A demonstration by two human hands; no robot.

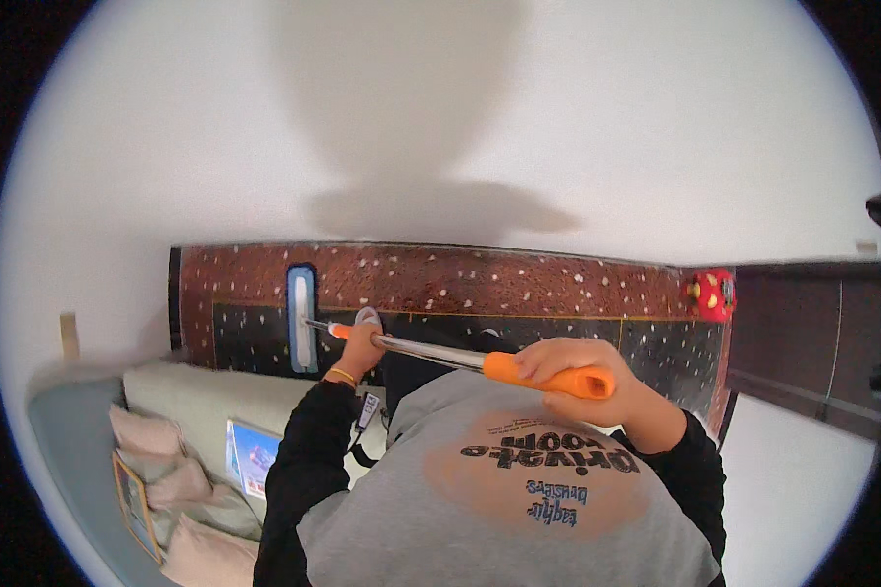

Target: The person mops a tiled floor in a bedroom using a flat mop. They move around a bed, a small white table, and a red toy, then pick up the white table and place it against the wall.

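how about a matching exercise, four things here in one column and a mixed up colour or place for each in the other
Things:
1. mop head
2. left hand
3. right hand
4. pillows

Colour or place:
A. around the pole, near its lower end
B. on the sofa
C. blue and white
D. around the orange grip

Pairs: 1-C, 2-A, 3-D, 4-B
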